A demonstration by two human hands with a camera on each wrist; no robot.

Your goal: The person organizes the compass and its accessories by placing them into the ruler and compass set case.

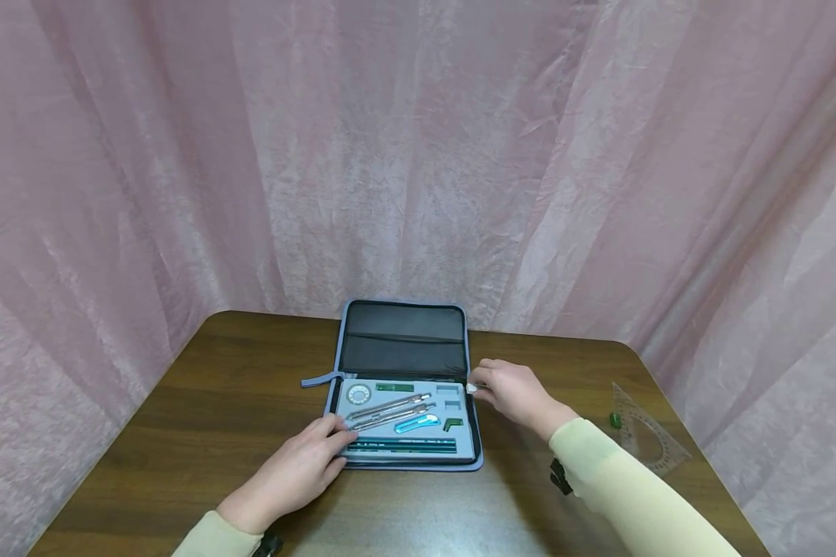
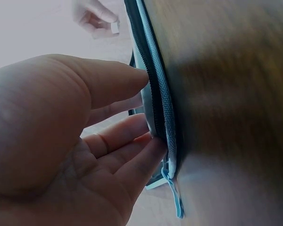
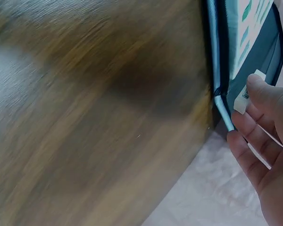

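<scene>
An open zip case (image 1: pixel 481 456) lies on the table, holding a light grey tray (image 1: pixel 406 396) of drawing tools. In the tray are two silver compasses (image 1: pixel 393 416), a blue craft knife (image 1: pixel 418 423), dark green pencils (image 1: pixel 400 445), a round white piece (image 1: pixel 358 394) and small green pieces (image 1: pixel 453 424). My left hand (image 1: pixel 299 464) rests at the case's left edge, fingertips on the tray's lower left corner and zipper rim. Between thumb and fingers, my right hand (image 1: pixel 515 391) pinches a small white eraser (image 3: pixel 247 92) by the tray's upper right edge, beside two bare recesses.
Right of my arm, a clear set square (image 1: pixel 644 433) lies on the wooden table (image 1: pixel 251 371) with a small green object (image 1: pixel 615 420) beside it. The dark case lid (image 1: pixel 404 333) stands raised at the back. Pink curtains (image 1: pixel 404 155) hang behind the table.
</scene>
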